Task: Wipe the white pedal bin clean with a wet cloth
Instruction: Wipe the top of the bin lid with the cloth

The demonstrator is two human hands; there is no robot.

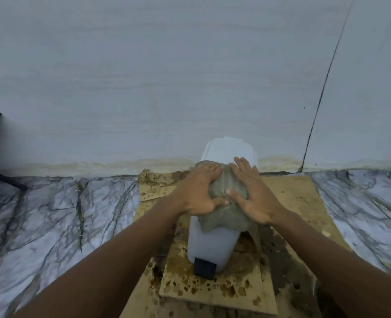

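Pedal bin (215, 243): white plastic, centre of the frame, upright on stained cardboard (291, 198) over a marbled floor (52, 226); black pedal (205, 268) at its lower front. Likely light and hollow, so it may slide or tip when pushed.
Lid (229, 149): shut; contents cannot be seen.
Cloth (226, 210): grey, limp, draped over the top.
Left hand (201, 195): spread, pressing the cloth flat.
Right hand (252, 193): spread, palm on the cloth.
Hold: best steadied from above.

Smooth white plastic bin (213, 244), damp grey cloth (226, 191), stained cardboard (288, 196)
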